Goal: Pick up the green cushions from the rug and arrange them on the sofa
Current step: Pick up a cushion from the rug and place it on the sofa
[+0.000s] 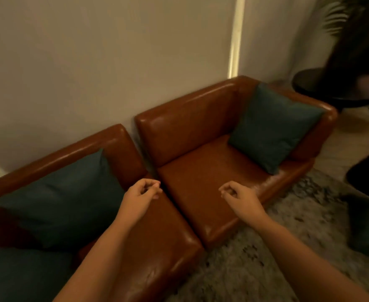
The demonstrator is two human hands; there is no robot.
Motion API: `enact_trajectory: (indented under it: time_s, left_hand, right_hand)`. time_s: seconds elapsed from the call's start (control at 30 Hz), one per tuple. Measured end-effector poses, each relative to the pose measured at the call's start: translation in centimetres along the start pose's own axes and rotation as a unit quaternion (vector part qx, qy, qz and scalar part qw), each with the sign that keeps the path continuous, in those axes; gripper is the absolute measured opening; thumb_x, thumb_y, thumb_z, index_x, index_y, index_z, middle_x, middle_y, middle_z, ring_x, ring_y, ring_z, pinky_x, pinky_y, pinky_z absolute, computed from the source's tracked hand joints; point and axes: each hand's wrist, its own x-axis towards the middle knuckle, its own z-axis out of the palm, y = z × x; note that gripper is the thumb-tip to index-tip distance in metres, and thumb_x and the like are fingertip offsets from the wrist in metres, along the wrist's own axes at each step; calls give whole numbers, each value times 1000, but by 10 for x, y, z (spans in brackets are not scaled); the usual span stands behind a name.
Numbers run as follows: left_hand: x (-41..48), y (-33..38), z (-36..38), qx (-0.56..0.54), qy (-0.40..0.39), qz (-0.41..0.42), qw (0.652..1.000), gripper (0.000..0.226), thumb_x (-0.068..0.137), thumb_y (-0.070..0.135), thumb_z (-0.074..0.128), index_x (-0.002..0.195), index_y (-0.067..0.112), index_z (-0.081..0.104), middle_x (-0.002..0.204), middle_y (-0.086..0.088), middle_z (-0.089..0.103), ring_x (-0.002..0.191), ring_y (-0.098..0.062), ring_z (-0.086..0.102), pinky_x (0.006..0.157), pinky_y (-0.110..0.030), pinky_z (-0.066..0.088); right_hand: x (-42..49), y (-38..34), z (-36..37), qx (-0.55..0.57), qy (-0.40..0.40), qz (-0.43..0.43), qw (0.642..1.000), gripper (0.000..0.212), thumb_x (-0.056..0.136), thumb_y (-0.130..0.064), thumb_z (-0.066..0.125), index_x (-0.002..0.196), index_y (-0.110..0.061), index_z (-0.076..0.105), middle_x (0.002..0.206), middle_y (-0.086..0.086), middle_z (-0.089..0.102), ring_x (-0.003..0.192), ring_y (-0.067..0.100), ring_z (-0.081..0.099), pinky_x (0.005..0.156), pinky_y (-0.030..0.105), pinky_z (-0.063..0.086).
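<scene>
Over the brown leather sofa (201,171), my left hand (143,190) and right hand (235,194) hang empty, loosely curled; next, lift 1 dark green cushion (367,229) off the mottled grey rug (255,258).

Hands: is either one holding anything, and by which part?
Nothing is held: the left hand and right hand hover loosely curled and empty over the sofa.

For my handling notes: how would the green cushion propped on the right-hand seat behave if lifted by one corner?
The green cushion looks plump and fabric-covered, so probably soft and light, sagging from a pinched corner. It leans tilted against the sofa armrest, so a push would likely topple it flat, not roll it.
</scene>
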Motion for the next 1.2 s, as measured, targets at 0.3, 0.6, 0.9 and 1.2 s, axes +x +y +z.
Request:
enact_trajectory:
  time_s: [0.3, 0.6, 0.9, 1.2]
  left_hand:
    - [-9, -16, 117, 84, -235, 25, 968, 9, 94, 34, 53, 95, 30, 62, 93, 10, 69, 91, -10, 63, 79, -31, 47]
    - [-67, 15, 249, 153, -375, 55, 913, 12, 96, 28, 52, 97, 21, 61, 93, 3, 69, 83, -15, 65, 65, -23, 44]
    - [-153, 40, 418, 209, -449, 52, 867, 9, 95, 29, 53, 93, 23, 58, 102, -2, 67, 96, -19, 64, 83, -35, 50]
    - [-242, 31, 603, 291, -486, 39, 823, 21, 93, 36, 54, 107, 22, 57, 115, 0, 63, 97, -15, 58, 71, -29, 42]
  right_hand:
    - [-117, 99, -28, -11, 144, 157, 977, 15, 93, -26, 54, 82, -36, 59, 74, -17, 59, 69, 4, 58, 49, 13, 39]
    - [-225, 195, -75, -3, 231, 272, 934, 7, 91, -24, 57, 87, -29, 60, 87, -7, 63, 78, 9, 58, 66, 25, 46]
    - [-317, 304, -142, 61, 237, 323, 914, 14, 91, -22, 58, 102, -16, 65, 97, 0, 64, 89, 16, 59, 75, 27, 46]
    - [-409, 438, -206, 66, 266, 378, 884, 22, 89, -24, 62, 110, -18, 64, 112, 5, 63, 104, 19, 59, 80, 22, 39]
